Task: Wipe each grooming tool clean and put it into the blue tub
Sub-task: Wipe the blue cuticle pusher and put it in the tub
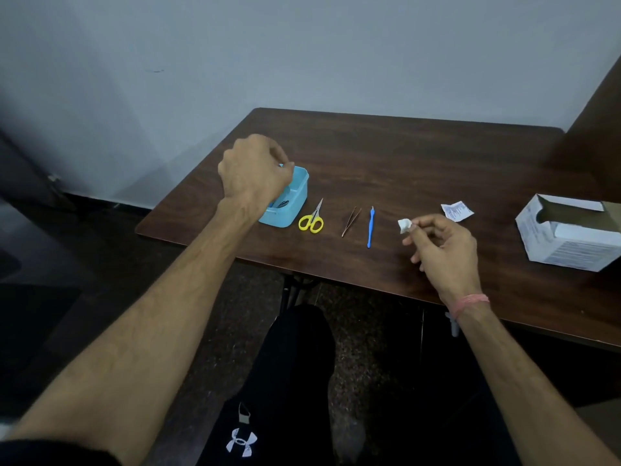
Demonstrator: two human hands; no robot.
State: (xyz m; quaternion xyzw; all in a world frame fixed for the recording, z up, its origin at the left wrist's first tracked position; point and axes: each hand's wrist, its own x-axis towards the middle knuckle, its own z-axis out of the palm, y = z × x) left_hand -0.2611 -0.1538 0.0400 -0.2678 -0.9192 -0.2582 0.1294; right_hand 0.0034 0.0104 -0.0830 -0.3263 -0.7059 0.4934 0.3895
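The blue tub (pixel 295 196) stands on the table's left part, with a dark metal tool (pixel 282 203) lying inside it. My left hand (pixel 255 169) hovers over the tub's near left side, fingers curled downward and hidden behind the back of the hand. To the right of the tub lie yellow-handled scissors (pixel 312 220), thin tweezers (pixel 351 220) and a blue-handled tool (pixel 370 227), side by side. My right hand (pixel 443 247) is further right, pinching a small white wipe (pixel 405 226) between thumb and forefinger above the table.
A torn white wipe sachet (pixel 456 210) lies behind my right hand. An open white cardboard box (pixel 568 233) stands at the right. The dark wooden table (pixel 403 156) meets a wall at the back. My legs are below its front edge.
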